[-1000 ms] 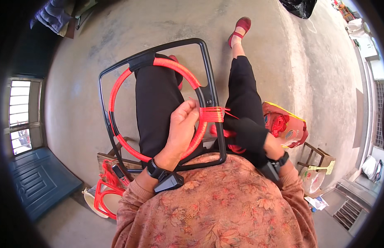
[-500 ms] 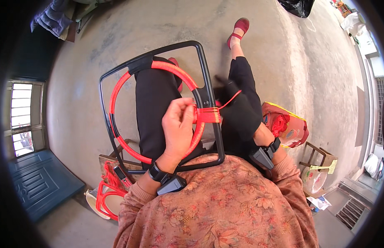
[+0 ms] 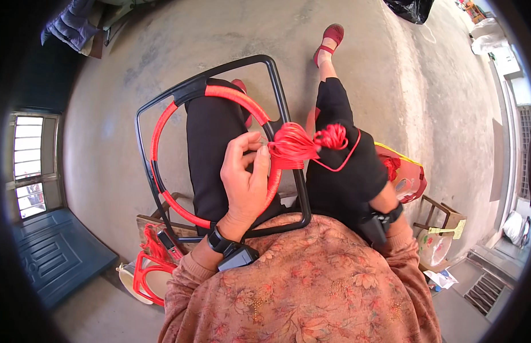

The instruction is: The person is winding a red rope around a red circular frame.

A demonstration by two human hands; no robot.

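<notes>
A black frame (image 3: pixel 280 86) with rounded corners lies across my lap, a ring (image 3: pixel 154 137) wrapped in red cord set inside it. My left hand (image 3: pixel 245 177) is closed, thumb and fingers pinching red cord at the ring's right side. Over the frame's right bar, a bundle of red cord (image 3: pixel 294 143) hangs beside that hand, with a smaller looped bunch at its right end. My right hand (image 3: pixel 362 174), in a black glove, is right of the bundle; its fingers blend into the dark trousers, so their grip is hidden. A loose strand loops close to it.
Right of my leg stands a red bag (image 3: pixel 411 180) with red cord inside, near a small wooden stool (image 3: pixel 442 214). At lower left, red cord (image 3: pixel 154 248) and a red frame-like piece (image 3: pixel 141 280) lie by a pale bucket (image 3: pixel 128 280). A blue door (image 3: pixel 54 251) is further left.
The red cord bundle has come into view over the frame's right bar. My right hand has moved right and slightly nearer me. My left hand stays at the ring.
</notes>
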